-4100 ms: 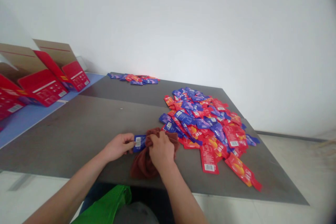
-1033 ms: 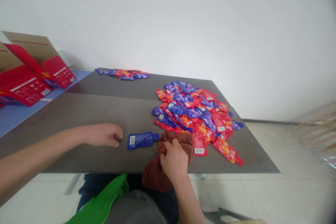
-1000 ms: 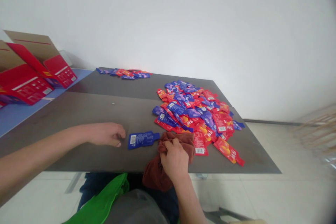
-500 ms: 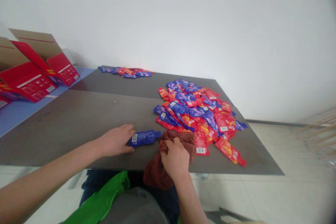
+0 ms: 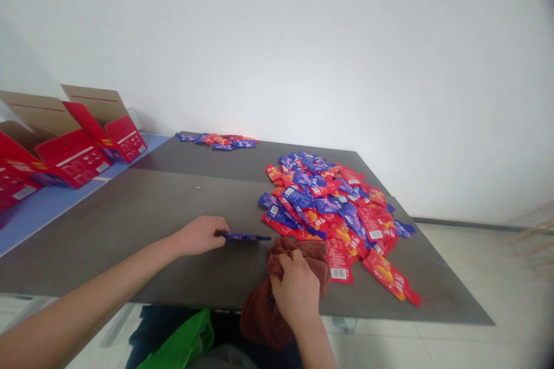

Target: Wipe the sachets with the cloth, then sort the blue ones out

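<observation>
My left hand (image 5: 204, 234) pinches one end of a blue pouch (image 5: 246, 237), which is seen edge-on just above the dark table (image 5: 173, 202). The pouch's free end points right, toward a brown cloth (image 5: 318, 259). Bunched under the fingers of my right hand (image 5: 296, 285), the cloth lies at the table's front edge and partly hangs over it. Directly beyond and to the right of the cloth is a large pile of red and blue pouches (image 5: 320, 202).
A smaller group of pouches (image 5: 219, 141) lies at the table's far edge. Open red cardboard boxes (image 5: 75, 155) stand on a blue surface (image 5: 116, 170) at the left. A white wall (image 5: 303, 52) rises behind the table.
The blue pouch was flat with its label side up beside my open left hand; now that hand grips it and it is turned on edge. The view has tilted upward.
</observation>
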The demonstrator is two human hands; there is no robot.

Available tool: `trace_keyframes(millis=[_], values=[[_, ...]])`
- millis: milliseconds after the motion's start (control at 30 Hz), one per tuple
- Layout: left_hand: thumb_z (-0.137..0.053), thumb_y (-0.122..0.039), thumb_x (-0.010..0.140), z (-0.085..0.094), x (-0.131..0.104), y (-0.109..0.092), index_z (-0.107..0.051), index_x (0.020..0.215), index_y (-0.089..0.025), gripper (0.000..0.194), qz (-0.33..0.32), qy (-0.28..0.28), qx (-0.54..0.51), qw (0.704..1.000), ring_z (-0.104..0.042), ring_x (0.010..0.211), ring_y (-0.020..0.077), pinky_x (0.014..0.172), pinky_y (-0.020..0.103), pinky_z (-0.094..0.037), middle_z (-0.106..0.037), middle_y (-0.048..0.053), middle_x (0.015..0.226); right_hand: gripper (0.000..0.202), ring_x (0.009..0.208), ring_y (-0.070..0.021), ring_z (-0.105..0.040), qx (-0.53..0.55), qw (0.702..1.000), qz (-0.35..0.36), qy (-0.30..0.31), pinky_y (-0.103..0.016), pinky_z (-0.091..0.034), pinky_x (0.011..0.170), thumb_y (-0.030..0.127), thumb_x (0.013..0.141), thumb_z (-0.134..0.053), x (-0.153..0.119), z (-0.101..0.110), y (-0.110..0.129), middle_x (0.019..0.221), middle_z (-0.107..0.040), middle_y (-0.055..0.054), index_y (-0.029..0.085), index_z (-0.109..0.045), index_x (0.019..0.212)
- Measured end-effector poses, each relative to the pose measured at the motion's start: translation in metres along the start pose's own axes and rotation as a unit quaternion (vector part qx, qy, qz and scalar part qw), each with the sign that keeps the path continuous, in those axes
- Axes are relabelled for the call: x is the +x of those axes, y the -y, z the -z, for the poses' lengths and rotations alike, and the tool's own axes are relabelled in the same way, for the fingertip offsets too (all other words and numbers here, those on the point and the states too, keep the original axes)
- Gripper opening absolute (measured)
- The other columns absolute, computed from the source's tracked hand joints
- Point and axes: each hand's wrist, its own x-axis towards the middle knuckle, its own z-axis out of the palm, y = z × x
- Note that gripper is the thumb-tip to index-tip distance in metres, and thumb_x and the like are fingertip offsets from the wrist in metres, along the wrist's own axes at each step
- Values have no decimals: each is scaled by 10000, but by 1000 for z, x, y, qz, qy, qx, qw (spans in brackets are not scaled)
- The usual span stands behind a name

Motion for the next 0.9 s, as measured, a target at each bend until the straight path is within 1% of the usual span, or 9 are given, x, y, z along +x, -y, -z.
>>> trace_keyframes(millis=[100, 200, 367, 500, 600, 667, 733, 833, 900], values=[[-531, -282, 815, -14, 5, 12, -670, 781, -201, 164, 44, -43, -65, 996, -638, 789, 223, 704, 284, -425, -668, 34, 821, 185, 973, -222, -648, 3, 1000, 2, -5, -298, -469, 775, 311, 994, -548, -1, 0, 0, 1056, -631, -59, 293, -724, 1051], [-567, -418, 865, -24, 6, 17, -656, 768, -202, 253, 35, -50, -94, 994, -614, 758, 215, 681, 275, -402, -649, 28, 798, 176, 971, -222, -649, -1, 1000, -4, -2, -299, -471, 787, 306, 978, -570, 0, -1, 1, 1064, -629, -62, 292, -726, 1060], [-545, -611, 889, -26, 10, 18, -616, 679, -211, 458, 39, -55, -109, 992, -574, 707, 205, 639, 267, -370, -599, 13, 718, 148, 968, -221, -642, -8, 1000, -14, 0, -298, -470, 787, 281, 946, -597, 2, -3, 2, 1060, -624, -58, 291, -723, 1023], [-526, -654, 886, -27, 16, 21, -588, 616, -207, 526, 48, -60, -130, 989, -557, 693, 194, 635, 258, -373, -580, 8, 708, 174, 974, -223, -633, -7, 1000, -14, -2, -302, -469, 796, 309, 972, -565, 1, -2, 1, 1060, -625, -63, 286, -723, 1042], [-521, -631, 893, -30, 18, 19, -607, 641, -202, 505, 40, -55, -151, 986, -571, 711, 196, 661, 259, -398, -591, 8, 726, 179, 975, -211, -635, 23, 1000, -2, 5, -294, -468, 805, 302, 963, -575, 2, 3, 1, 1083, -624, -49, 302, -724, 1063], [-521, -599, 901, -33, 17, 16, -643, 691, -199, 468, 30, -51, -172, 983, -592, 742, 205, 696, 266, -424, -621, 14, 759, 206, 958, -195, -634, 52, 998, 21, 12, -283, -467, 813, 279, 930, -607, 5, 9, 7, 1104, -618, -32, 327, -722, 1094], [-528, -574, 900, -35, 14, 12, -672, 734, -201, 433, 22, -53, -198, 978, -610, 784, 219, 729, 275, -447, -650, 20, 787, 282, 963, -186, -621, 72, 996, 61, 9, -277, -469, 822, 280, 917, -618, 10, 14, 20, 1143, -607, -26, 354, -705, 1175], [-543, -527, 891, -36, 5, 8, -714, 824, -213, 364, 7, -47, -257, 965, -636, 891, 247, 809, 295, -477, -706, 28, 868, 357, 1073, -195, -574, 75, 984, 159, -4, -280, -466, 878, 325, 938, -602, 25, 15, 50, 1252, -573, -38, 365, -656, 1289], [-554, -477, 887, -36, -1, 7, -733, 892, -224, 311, -13, -35, -290, 956, -642, 966, 253, 878, 306, -479, -730, 25, 945, 355, 1125, -202, -539, 57, 973, 222, 6, -288, -459, 915, 343, 950, -594, 36, 10, 66, 1287, -557, -41, 355, -648, 1301]])
